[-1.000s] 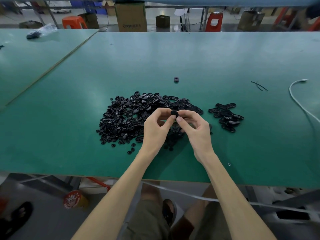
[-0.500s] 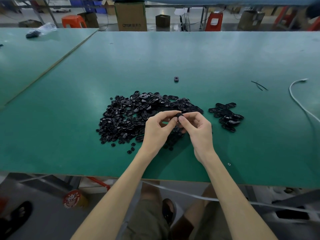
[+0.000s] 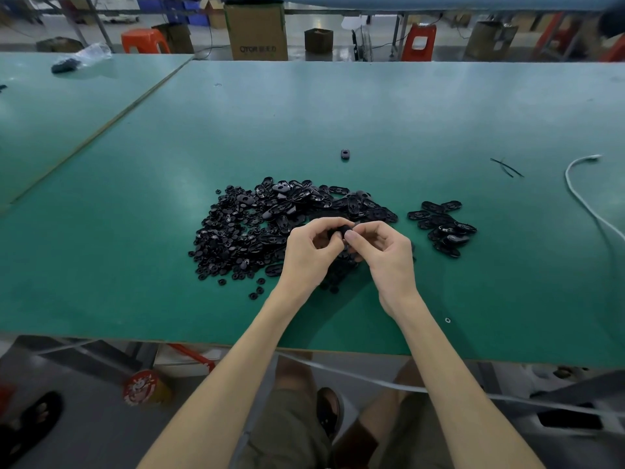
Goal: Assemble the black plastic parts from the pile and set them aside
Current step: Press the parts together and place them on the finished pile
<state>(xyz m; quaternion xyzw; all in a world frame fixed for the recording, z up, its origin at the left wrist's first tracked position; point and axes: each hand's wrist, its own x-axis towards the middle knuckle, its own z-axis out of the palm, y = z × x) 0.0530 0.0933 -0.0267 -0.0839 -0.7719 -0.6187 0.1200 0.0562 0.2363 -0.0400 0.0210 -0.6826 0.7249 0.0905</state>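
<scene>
A big pile of black plastic parts (image 3: 257, 225) lies in the middle of the green table (image 3: 338, 106), oval plates at its back and small round pieces at its left. A smaller heap of black oval pieces (image 3: 444, 228) sits to the right of it. Over the pile's near right edge my left hand (image 3: 309, 252) and my right hand (image 3: 385, 255) meet fingertip to fingertip and pinch one small black part (image 3: 341, 231) between them. My fingers hide most of that part.
A single black piece (image 3: 345, 154) lies alone beyond the pile. A white cable (image 3: 581, 194) and thin black strips (image 3: 506, 168) lie at the right. A second green table (image 3: 50, 106) adjoins on the left, with a plastic bag (image 3: 81, 57). Cardboard boxes (image 3: 256, 30) and stools stand behind.
Both hands have sunk a little toward the pile and drawn closer together, fingers curling tighter round the small black part, which now shows less.
</scene>
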